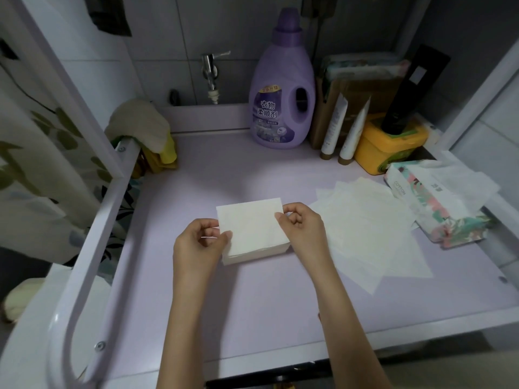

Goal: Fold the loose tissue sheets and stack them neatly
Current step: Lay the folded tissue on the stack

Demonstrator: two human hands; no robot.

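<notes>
Left hand (202, 240) and right hand (302, 224) pinch opposite edges of a folded tissue (250, 220), each grip clamped, apparently to square it onto the stack (252, 255) beneath; loose sheets (365, 231) wait right of the grip.

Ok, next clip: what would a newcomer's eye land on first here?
At the centre of the lilac shelf, the left hand and right hand pinch opposite edges of a folded tissue atop a small stack. To its right, loose tissue sheets fan out beside a floral tissue pack, and a purple fabric softener bottle stands at the back.
</notes>
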